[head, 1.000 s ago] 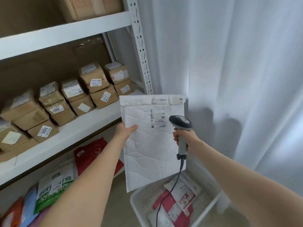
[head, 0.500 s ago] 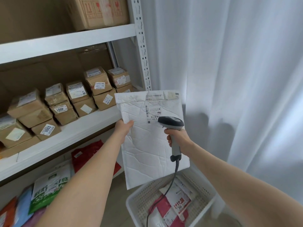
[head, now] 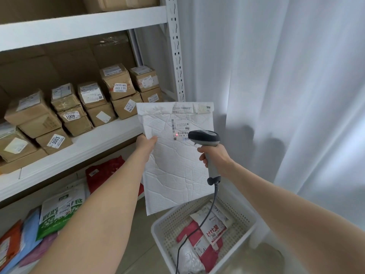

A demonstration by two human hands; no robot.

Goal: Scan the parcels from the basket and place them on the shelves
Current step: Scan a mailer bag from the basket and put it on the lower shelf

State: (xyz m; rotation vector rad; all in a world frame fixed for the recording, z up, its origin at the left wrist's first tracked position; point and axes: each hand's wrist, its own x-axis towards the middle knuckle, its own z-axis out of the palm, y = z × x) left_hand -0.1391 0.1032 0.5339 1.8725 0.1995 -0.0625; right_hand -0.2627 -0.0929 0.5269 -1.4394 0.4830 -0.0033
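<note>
Pinching white padded mailer [head: 177, 171] by its left edge with left hand [head: 147, 142]: thumb on the front face, other fingers hidden behind. Holding it upright in the air, above and just left of white basket [head: 245, 216], in front of shelf upright [head: 176, 56]. Gripping scanner [head: 205, 138] with right hand [head: 216, 157], fingers curled round the handle, head aimed at mailer's label [head: 180, 128]; red dot noted on barcode. Cable [head: 197, 228] hanging down into basket, over red-and-white parcels [head: 209, 228] inside. Noted labelled cardboard boxes [head: 116, 84] on middle shelf [head: 94, 143], soft bags [head: 61, 210] below.
</note>
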